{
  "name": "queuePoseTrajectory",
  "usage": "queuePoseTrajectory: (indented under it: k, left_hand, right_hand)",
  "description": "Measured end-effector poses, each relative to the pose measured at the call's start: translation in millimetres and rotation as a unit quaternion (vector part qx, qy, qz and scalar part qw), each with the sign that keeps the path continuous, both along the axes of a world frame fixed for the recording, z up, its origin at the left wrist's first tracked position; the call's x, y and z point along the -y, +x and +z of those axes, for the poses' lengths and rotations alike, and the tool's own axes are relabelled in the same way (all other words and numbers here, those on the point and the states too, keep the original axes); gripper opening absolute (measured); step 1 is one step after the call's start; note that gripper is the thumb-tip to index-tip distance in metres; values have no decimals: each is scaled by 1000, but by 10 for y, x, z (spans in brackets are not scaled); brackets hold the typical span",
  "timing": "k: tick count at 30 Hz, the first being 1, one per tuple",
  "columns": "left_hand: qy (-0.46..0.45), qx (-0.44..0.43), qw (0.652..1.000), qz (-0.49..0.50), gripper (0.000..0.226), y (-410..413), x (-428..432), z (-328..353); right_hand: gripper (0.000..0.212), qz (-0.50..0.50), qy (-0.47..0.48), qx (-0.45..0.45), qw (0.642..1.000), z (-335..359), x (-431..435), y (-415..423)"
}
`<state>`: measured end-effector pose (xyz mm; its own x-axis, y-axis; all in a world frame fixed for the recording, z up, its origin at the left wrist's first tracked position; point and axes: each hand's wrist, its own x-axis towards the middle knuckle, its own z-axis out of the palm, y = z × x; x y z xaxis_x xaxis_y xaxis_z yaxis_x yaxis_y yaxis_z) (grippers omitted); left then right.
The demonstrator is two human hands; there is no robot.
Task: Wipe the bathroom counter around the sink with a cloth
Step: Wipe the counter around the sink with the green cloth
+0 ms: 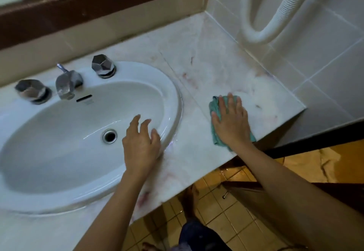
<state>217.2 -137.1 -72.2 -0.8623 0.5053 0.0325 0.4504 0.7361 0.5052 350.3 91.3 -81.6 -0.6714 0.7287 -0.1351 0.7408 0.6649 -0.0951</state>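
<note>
Right of centre in the frame, the crumpled teal cloth (214, 107) lay on the pale, pink-veined marble counter (222, 67) beneath the right hand (230, 123). Its straight, slightly spread fingers (229, 103) pressed the cloth flat, and fabric showed past the thumb side and beside the wrist. The left hand (141, 143), fingers loosely apart and holding nothing, lay over the right rim of the white oval ceramic sink (174, 93). The cloth sat near the counter's front edge, with bare marble stretching up toward the white tiled wall (319, 69) at upper right.

One head-worn wide-angle view looks steeply down from close above the sink (59, 152) and counter (216, 69).
</note>
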Motion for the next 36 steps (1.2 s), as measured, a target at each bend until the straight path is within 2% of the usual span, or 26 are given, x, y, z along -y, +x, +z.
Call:
queuePoseTrajectory:
  k: [3,7,12,16,22,26,31,36]
  left_hand:
    - [-55,-12,998,-16,44,251,456,24]
    - [-75,-52,996,-18,44,427,1244,48]
    - [-67,-57,990,109,44,343,2104,73]
    - [-78,-55,990,100,48,308,2444,6]
    - [16,-12,998,52,55,271,2738,26]
    - [55,-7,983,178,54,392,3619,-68]
    - [-43,-17,944,326,50,-27,4956,-96]
    - [-152,0,923,353,52,-346,5689,-112]
  right_hand:
    - [76,-82,-19,-17,996,11,449,-89]
    - [75,-40,-30,-38,998,75,1302,-99]
    - [72,-20,-43,-74,996,118,2493,-91]
    - [74,80,-44,-48,995,72,3389,-44]
    - [69,150,-3,-42,988,34,3876,3]
    - [66,269,-4,-49,962,-5,4253,-51]
    - [62,410,-11,-46,911,-3,4784,-531]
    - [63,472,-48,-64,878,46,5140,-1232]
